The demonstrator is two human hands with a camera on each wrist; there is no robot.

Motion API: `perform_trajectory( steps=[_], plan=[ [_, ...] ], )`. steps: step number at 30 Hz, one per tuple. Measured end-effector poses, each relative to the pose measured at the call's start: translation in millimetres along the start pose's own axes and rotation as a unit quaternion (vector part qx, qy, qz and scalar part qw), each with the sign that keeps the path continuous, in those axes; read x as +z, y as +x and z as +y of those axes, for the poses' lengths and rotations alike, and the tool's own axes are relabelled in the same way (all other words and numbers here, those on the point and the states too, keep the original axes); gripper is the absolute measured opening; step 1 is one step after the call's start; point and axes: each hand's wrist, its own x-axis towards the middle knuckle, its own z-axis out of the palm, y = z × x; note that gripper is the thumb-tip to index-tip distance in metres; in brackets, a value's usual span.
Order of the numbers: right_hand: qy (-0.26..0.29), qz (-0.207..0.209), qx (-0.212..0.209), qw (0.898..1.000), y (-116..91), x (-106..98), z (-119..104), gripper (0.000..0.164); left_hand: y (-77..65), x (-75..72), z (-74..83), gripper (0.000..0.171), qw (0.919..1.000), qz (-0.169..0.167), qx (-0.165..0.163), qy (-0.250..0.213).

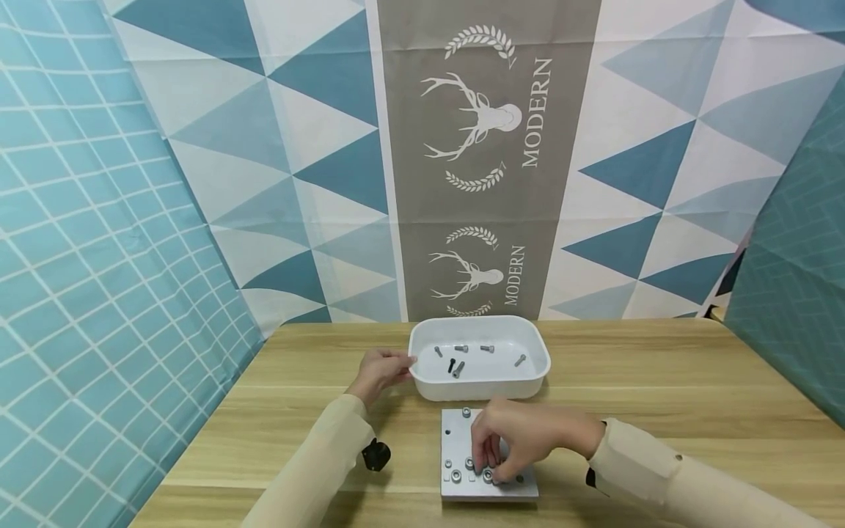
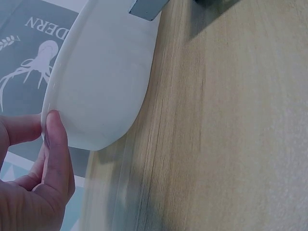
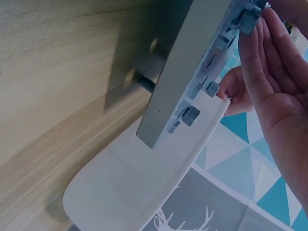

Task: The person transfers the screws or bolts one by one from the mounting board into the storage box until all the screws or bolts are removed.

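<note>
My left hand (image 1: 381,369) pinches the left end of the white plastic tray (image 1: 478,390); the left wrist view shows thumb and finger on either side of its rim (image 2: 48,103). Several loose screws (image 1: 458,369) lie in the tray, one of them black. In front of it is a silver metal plate (image 1: 452,444) with socket head screws standing in several holes. My right hand (image 1: 518,433) reaches over the plate's front part, its thumb and fingers pinching a screw (image 1: 488,475). Up close in the right wrist view, fingertips meet that screw's head (image 3: 249,20). The hand hides the plate's middle.
The wooden table (image 1: 317,433) carries the tray and plate. A patterned cloth (image 1: 330,183) hangs behind it, with a blue checked cloth (image 1: 99,257) at the left. Below the plate, a screw's threaded end (image 3: 146,83) sticks out.
</note>
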Motion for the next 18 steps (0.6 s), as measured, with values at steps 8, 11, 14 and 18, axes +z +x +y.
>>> perform_trajectory(
  steps=[8,11,14,18],
  plan=[
    [-0.005,0.003,-0.024,1.0,-0.5,3.8,3.4,0.015,3.5,3.2,-1.6,0.025,0.9998,0.009,-0.014,0.008],
    [-0.001,0.005,-0.028,1.0,-0.7,5.4,4.6,0.015,3.7,3.4,-2.0,0.025,0.9998,0.009,-0.014,0.01],
    [0.006,0.009,-0.03,0.999,-1.1,6.9,5.5,0.015,3.6,2.8,-2.3,0.026,0.9999,0.008,-0.011,0.009],
    [0.013,0.013,-0.036,0.999,-1.9,8.5,7.0,0.014,5.2,2.5,-4.2,0.025,0.9999,0.007,-0.008,0.01]
  ],
)
